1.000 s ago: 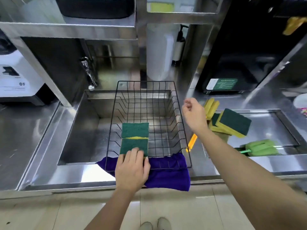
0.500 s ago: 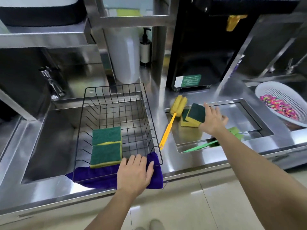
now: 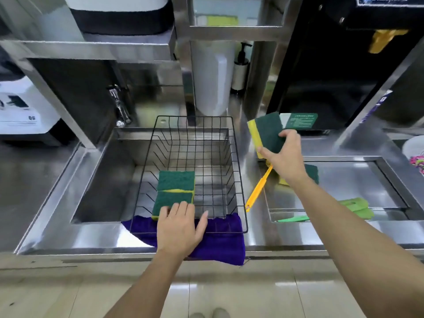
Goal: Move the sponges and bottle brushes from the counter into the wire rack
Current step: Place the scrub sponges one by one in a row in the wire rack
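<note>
Sponge (image 3: 267, 131), green over yellow, is pinched between thumb and fingers of the right hand (image 3: 285, 157) and held in the air, tilted, at 3 o'clock of the wire rack (image 3: 238, 171). Two sponges (image 3: 175, 191) are seen lying in the rack, at 12 o'clock of the left hand (image 3: 181, 228), which is laid flat with fingers spread on the rack's near rim over a purple cloth (image 3: 220, 246). A yellow bottle brush (image 3: 258, 189), another sponge (image 3: 312, 173) and a green brush (image 3: 351, 208) are left on the tabletop (image 3: 298, 237).

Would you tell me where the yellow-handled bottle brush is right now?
In the head view, the yellow brush lies on the counter right of the wire rack, its head hidden under the right hand, which holds a sponge.
</note>
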`<state>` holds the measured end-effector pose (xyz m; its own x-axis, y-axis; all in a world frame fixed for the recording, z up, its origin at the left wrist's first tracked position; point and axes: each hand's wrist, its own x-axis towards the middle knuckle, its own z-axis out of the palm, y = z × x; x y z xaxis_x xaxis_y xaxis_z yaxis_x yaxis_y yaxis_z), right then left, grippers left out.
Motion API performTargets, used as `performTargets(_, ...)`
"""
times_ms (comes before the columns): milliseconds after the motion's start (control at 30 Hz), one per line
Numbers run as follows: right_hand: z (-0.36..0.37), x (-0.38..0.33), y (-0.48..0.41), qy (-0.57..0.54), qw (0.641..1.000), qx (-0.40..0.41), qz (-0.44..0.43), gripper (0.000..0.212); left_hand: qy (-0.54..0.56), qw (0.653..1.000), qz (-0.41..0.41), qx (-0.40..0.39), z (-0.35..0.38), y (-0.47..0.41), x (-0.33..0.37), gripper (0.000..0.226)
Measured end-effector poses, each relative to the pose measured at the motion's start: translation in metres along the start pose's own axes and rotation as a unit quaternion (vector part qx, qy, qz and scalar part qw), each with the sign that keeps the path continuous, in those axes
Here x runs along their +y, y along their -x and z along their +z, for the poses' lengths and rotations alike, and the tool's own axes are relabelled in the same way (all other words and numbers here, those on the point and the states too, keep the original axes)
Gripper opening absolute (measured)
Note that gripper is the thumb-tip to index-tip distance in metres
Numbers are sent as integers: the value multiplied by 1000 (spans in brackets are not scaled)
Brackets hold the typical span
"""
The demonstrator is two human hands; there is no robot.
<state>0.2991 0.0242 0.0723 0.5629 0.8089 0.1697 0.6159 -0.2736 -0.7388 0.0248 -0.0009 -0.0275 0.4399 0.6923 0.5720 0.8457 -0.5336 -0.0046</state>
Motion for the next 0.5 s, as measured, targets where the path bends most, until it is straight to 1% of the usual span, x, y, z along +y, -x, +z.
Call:
performTargets(167, 54, -28, 7, 22, 991, -117, -62, 63, -5, 999, -45, 19, -1, 17, -19, 41)
performTargets(300, 91, -47, 12, 50, 973, -206, -86, 62, 6, 998, -53, 33, 1, 20, -20, 42)
performTargets(500, 128, -61, -2, 115, 946, -281, -113, 66, 13, 999, -42, 31, 2, 21, -21, 42)
